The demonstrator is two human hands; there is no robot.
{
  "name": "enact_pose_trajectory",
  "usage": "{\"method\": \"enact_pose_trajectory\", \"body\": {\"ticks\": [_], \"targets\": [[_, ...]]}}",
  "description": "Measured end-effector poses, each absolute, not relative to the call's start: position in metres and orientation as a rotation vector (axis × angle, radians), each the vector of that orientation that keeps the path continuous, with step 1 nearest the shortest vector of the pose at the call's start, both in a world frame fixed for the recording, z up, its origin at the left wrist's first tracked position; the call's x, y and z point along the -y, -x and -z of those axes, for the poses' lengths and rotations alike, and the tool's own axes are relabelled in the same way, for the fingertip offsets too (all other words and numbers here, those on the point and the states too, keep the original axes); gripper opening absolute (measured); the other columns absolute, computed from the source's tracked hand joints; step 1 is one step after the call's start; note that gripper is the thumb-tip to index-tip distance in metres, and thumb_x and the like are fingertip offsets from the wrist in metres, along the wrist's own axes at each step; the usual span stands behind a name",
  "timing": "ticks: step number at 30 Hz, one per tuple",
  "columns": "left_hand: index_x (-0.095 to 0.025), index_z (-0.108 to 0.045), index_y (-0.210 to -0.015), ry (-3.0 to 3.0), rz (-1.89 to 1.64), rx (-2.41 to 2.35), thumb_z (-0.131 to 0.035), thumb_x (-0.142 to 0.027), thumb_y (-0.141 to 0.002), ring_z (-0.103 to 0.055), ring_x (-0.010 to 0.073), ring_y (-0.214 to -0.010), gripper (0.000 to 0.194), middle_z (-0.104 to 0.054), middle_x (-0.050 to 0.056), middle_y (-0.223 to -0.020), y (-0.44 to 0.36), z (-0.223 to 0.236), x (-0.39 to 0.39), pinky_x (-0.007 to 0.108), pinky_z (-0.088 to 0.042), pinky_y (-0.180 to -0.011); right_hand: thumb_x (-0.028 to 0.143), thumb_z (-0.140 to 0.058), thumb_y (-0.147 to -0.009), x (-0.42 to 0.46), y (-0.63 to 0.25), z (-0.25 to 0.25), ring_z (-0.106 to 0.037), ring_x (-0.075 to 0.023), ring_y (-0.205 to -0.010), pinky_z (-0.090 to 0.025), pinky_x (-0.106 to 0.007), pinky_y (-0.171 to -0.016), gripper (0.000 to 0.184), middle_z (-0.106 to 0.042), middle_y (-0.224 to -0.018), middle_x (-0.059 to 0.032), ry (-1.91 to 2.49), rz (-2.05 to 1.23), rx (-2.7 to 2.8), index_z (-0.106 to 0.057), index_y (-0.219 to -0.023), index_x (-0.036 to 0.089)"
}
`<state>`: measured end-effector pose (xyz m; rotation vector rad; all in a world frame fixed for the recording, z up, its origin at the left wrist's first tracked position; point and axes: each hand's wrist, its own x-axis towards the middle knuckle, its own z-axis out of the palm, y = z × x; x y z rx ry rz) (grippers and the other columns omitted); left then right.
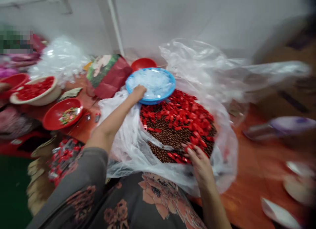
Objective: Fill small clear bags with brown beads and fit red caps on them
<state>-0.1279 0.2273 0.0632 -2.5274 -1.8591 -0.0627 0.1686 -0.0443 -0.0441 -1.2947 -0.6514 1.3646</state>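
Observation:
My left hand (138, 93) rests at the near rim of a blue round basin (166, 90), its fingers curled over a heap of translucent pale pieces (154, 82). Whether it grips any of them I cannot tell. The basin sits on a mound of glossy red plastic pieces (185, 115) and round brown beads (165, 137), which all lie inside a large transparent plastic bag (222, 163). My right hand (199, 165) is at the mound's near edge, with its fingertips among the red pieces and brown beads. A grey floral sleeve (84, 169) covers my left forearm.
To the left, on an orange table (81, 123), stand a red bowl (61, 114) of mixed pieces and a cream basin (36, 90) of red pieces. A red paper bag (108, 76) and a red bowl (143, 64) stand behind the blue basin. Blurred white dishes (298, 186) lie to the right.

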Motion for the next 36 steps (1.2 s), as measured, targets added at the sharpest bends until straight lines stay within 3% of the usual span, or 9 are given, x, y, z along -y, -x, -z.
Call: {"method": "enact_pose_trajectory", "body": {"ticks": [3, 6, 9, 12, 17, 21, 25, 36], "targets": [[-0.012, -0.069, -0.115, 2.482, 0.118, 1.913, -0.046, -0.008, -0.089, -0.055, 0.0260, -0.114, 0.035, -0.066, 0.014, -0.117, 0.114, -0.064, -0.215, 0.035, -0.041, -0.096, 0.038, -0.087, -0.062, 0.052, -0.176, 0.051, -0.068, -0.0104, -0.079, -0.056, -0.018, -0.065, 0.039, -0.075, -0.098, -0.0005, 1.312, -1.381, 0.601, -0.068, -0.093, 0.022], [-0.011, -0.063, -0.125, 2.624, 0.572, 1.727, -0.044, -0.015, -0.095, -0.055, 0.0249, -0.116, 0.036, -0.063, 0.016, -0.124, 0.095, -0.052, -0.197, 0.037, -0.037, -0.103, 0.033, -0.089, -0.058, 0.048, -0.179, 0.060, -0.066, -0.0087, -0.072, -0.056, -0.017, -0.062, 0.040, -0.072, -0.088, 0.0041, 1.328, -1.324, 0.554, -0.068, -0.090, 0.023], [-0.015, -0.064, -0.124, 2.970, 0.804, 1.656, -0.052, -0.024, -0.094, -0.060, 0.0208, -0.109, 0.033, -0.065, 0.012, -0.121, 0.079, -0.031, -0.143, 0.031, -0.043, -0.096, 0.033, -0.086, -0.062, 0.049, -0.170, 0.057, -0.064, -0.0087, -0.070, -0.056, -0.020, -0.063, 0.035, -0.070, -0.089, 0.0040, 1.357, -1.254, 0.583, -0.068, -0.090, 0.023], [-0.015, -0.071, -0.111, 3.230, 0.676, 1.866, -0.066, -0.026, -0.083, -0.065, 0.0217, -0.097, 0.031, -0.071, 0.010, -0.106, 0.075, -0.006, -0.086, 0.030, -0.047, -0.086, 0.039, -0.083, -0.065, 0.049, -0.158, 0.049, -0.063, -0.0108, -0.073, -0.056, -0.024, -0.068, 0.032, -0.069, -0.092, 0.0008, 1.359, -1.236, 0.683, -0.068, -0.087, 0.021], [-0.018, -0.079, -0.094, 3.235, 0.365, 2.221, -0.064, -0.017, -0.075, -0.068, 0.0231, -0.087, 0.024, -0.076, 0.007, -0.090, 0.056, 0.040, -0.076, 0.031, -0.047, -0.082, 0.039, -0.079, -0.070, 0.043, -0.158, 0.046, -0.066, -0.0150, -0.084, -0.057, -0.030, -0.076, 0.040, -0.071, -0.099, -0.0011, 1.325, -1.275, 0.690, -0.065, -0.104, 0.024], [-0.014, -0.079, -0.096, 3.255, 0.486, 2.194, -0.064, -0.019, -0.076, -0.067, 0.0236, -0.086, 0.025, -0.076, 0.008, -0.089, 0.019, 0.056, -0.090, 0.031, -0.047, -0.082, 0.035, -0.079, -0.071, 0.045, -0.163, 0.045, -0.068, -0.0138, -0.085, -0.057, -0.027, -0.075, 0.036, -0.072, -0.103, -0.0008, 1.249, -1.296, 0.596, -0.062, -0.100, 0.025], [-0.013, -0.077, -0.100, 3.350, 0.655, 2.179, -0.066, -0.024, -0.078, -0.067, 0.0202, -0.080, 0.026, -0.075, 0.005, -0.086, -0.013, 0.065, -0.093, 0.030, -0.048, -0.080, 0.033, -0.082, -0.068, 0.046, -0.170, 0.045, -0.068, -0.0123, -0.084, -0.057, -0.026, -0.076, 0.034, -0.071, -0.094, 0.0025, 1.189, -1.268, 0.556, -0.061, -0.094, 0.025], [-0.013, -0.075, -0.103, 3.432, 1.045, 2.104, -0.072, -0.021, -0.075, -0.067, 0.0229, -0.098, 0.029, -0.074, 0.009, -0.104, -0.045, 0.072, -0.085, 0.034, -0.047, -0.095, 0.038, -0.081, -0.068, 0.039, -0.186, 0.045, -0.070, -0.0139, -0.076, -0.060, -0.028, -0.070, 0.040, -0.069, -0.089, 0.0047, 1.183, -1.203, 0.505, -0.057, -0.098, 0.026]]}}
